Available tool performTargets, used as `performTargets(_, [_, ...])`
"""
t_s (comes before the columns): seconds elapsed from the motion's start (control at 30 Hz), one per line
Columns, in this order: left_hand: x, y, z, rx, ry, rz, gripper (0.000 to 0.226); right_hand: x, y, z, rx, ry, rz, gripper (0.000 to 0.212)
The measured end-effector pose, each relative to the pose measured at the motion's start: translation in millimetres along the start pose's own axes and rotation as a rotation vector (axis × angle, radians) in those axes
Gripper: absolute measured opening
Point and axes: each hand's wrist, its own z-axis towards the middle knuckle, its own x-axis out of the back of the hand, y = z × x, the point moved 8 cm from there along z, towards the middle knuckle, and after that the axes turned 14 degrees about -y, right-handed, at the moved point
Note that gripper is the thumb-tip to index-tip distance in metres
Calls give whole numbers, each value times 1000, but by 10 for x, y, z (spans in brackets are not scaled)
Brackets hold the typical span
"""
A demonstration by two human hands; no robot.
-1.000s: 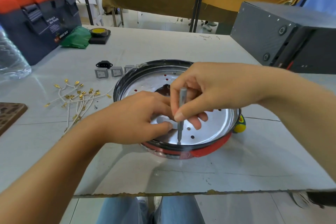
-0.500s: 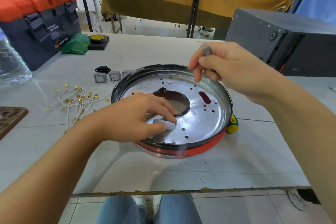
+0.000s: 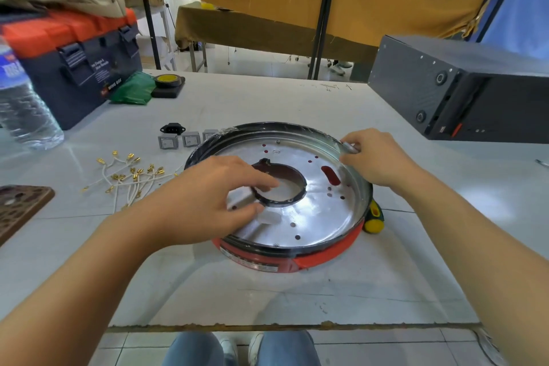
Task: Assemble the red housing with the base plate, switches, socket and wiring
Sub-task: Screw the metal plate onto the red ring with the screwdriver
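Steadying base plate (image 3: 312, 211) in red housing (image 3: 323, 258): our left hand (image 3: 205, 202) spread flat near centre hole; right hand (image 3: 374, 157) pinches small metal tool (image 3: 350, 147) at rim. Press evenly, align holes.

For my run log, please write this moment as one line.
left hand: rests on round silver base plate | right hand: holds thin metal tool at far rim | red round housing: beneath plate

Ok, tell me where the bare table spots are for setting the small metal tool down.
Free: the strip between the red housing and the table's near edge; the stretch right of the housing, below the black box. Crowded: left of the housing, with the wires, the switches and the socket.
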Motion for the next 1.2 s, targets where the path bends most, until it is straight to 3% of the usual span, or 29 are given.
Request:
performTargets(0.13, [108, -193, -90, 108, 167, 30, 32, -36, 62, -71, -1, -68, 52, 27])
performTargets(0.33, [276, -667, -322, 467, 560, -126, 36, -80, 184, -228, -2, -125, 181, 25])
performTargets(0.4, [266, -771, -374, 559, 612, -186, 34, -96, 208, -258, -2, -116, 204, 26])
performTargets(0.5, [248, -812, -405, 566, 632, -266, 25, -122, 240, -263, -24, -99, 192, 45])
performTargets(0.6, [198, -839, -402, 531, 570, -377, 15, -65, 229, -250, -7, -43, 168, 36])
performTargets(0.8, [-46, -928, -318, 484, 390, -678, 37, 3, 189, -238, -26, -16, 186, 51])
performTargets(0.9, [-76, -992, -304, 458, 376, -769, 37, -41, 207, -233, -43, -70, 220, 52])
performTargets(1.07, [70, -1074, -260, 410, 459, -818, 51, 18, 156, -229, -15, -20, 277, 53])
performTargets(1.2, [63, -1125, -136, 406, 470, -960, 36, -62, 59, -192, 10, -69, 243, 50])
